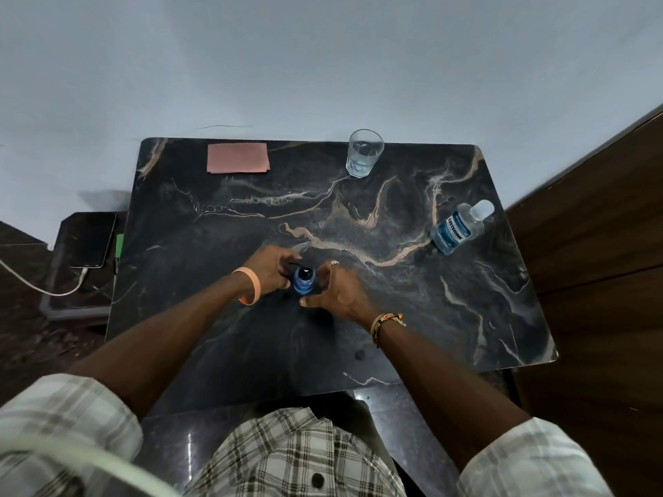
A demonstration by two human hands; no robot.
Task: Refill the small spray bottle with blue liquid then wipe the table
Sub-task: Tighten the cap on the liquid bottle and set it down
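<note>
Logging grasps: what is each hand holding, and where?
The small blue spray bottle: right hand round its body, left hand at its black top.

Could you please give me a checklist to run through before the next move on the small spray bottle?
1. Small spray bottle stands upright on the table: ok.
2. Right hand holds the bottle's body steady: ok.
3. Left hand grips the black spray head: ok.
4. Spray head loose or tight on the neck: cannot tell.
5. Listerine bottle of blue liquid open for pouring: not ok, its cap is on.
6. Pink cloth at hand for wiping, at the far left corner: ok.
</note>
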